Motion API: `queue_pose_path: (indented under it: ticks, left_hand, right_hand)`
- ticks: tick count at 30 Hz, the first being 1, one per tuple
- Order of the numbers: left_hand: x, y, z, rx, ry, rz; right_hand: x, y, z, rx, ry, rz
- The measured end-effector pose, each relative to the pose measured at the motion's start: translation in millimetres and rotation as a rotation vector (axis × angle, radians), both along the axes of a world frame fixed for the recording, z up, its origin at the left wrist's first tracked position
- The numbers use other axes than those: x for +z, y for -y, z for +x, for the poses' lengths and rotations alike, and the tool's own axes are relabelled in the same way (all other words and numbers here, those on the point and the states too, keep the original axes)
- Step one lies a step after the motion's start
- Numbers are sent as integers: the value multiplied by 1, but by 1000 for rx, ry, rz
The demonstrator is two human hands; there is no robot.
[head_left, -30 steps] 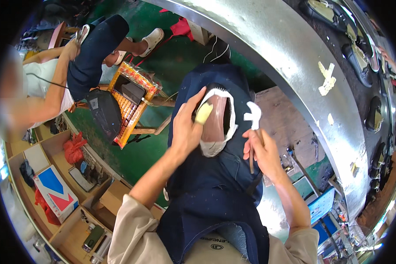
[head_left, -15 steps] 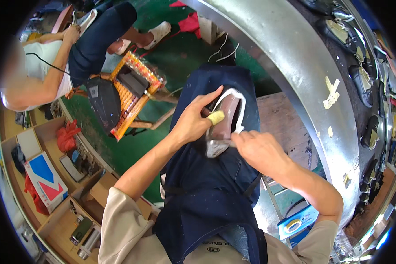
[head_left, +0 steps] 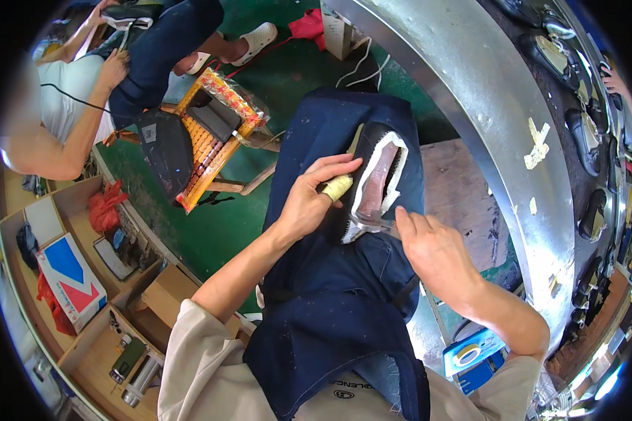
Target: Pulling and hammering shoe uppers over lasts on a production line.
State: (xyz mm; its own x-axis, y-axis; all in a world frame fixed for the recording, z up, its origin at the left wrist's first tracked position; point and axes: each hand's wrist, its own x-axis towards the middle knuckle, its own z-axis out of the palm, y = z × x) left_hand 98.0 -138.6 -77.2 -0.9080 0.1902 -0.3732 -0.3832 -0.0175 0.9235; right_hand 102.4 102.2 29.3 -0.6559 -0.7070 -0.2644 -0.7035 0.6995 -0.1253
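A black shoe upper [head_left: 367,145] lies sole side up on my lap, its white turned-in edge framing a brownish-pink bottom [head_left: 378,178]. My left hand [head_left: 309,198] grips the shoe's left side, fingers laid against the black wall. Yellow tape [head_left: 338,186] wraps its thumb. At the lower right of the shoe, my right hand [head_left: 432,247] is closed round a thin greyish tool [head_left: 380,225], whose end touches the white edge near the narrow end. That tool is blurred and its handle is hidden in my fist.
A curved metal bench rim [head_left: 502,119] arcs along my right, with a row of black shoes [head_left: 584,140] beyond it. An orange stool [head_left: 214,144] bearing dark objects stands at the left front. A co-worker [head_left: 84,105] sits at the far left. Wooden trays [head_left: 105,351] lie lower left.
The shoe has shifted slightly right and turned upright. My left hand has slid down its side, and my right hand has moved a little right and down, bringing the tool into sight.
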Motion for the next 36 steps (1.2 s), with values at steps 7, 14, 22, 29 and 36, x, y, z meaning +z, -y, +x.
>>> queue_pose_path:
  ticks: [7, 14, 22, 29, 36]
  left_hand:
    - [3, -6, 2, -32, -65, -14]
    - [-6, -20, 71, 112, 497, 146]
    - [11, -9, 55, 303, 721, 502]
    - [10, 1, 16, -67, 720, 452]
    - [-2, -16, 27, 18, 667, 258]
  right_hand:
    - [4, 8, -1, -8, -2, 79]
    - [8, -8, -11, -115, 406, -146]
    - [-49, 46, 10, -247, 531, -302]
    - [-73, 46, 58, -840, 953, -744]
    - [-41, 12, 39, -391, 566, -451]
